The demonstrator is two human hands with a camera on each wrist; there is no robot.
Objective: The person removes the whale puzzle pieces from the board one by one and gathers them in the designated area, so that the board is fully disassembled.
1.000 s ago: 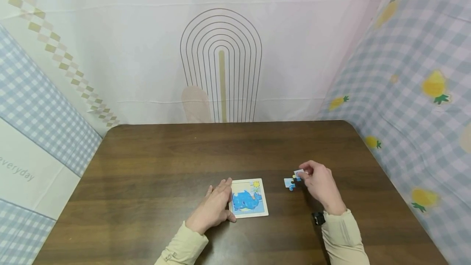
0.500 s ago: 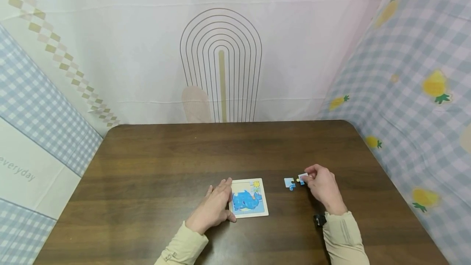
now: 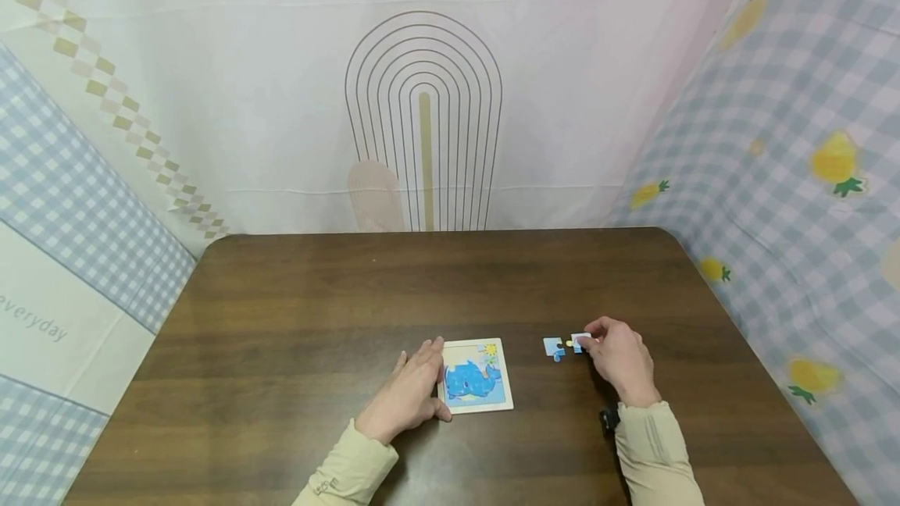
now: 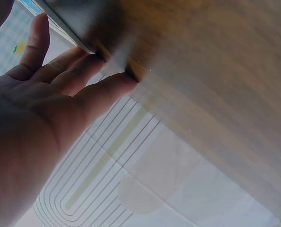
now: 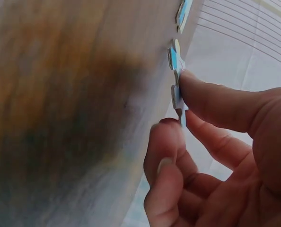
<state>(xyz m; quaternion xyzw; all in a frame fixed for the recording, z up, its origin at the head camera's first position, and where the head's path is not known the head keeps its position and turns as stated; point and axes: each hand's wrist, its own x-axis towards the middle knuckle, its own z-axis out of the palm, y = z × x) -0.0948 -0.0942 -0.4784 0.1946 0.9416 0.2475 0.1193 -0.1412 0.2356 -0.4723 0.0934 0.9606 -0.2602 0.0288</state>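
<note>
- Rightward, the right hand pinches one puzzle piece near a second piece.
- Left hand, fingers extended, flanks the puzzle board.
- Tabletop separates board and pieces; far edge well beyond.

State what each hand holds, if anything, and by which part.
The right hand pinches a puzzle piece by the end away from its yellow tab. The left hand only touches the puzzle board, at its left edge.

Pinched piece farther right, perhaps straighter
</note>
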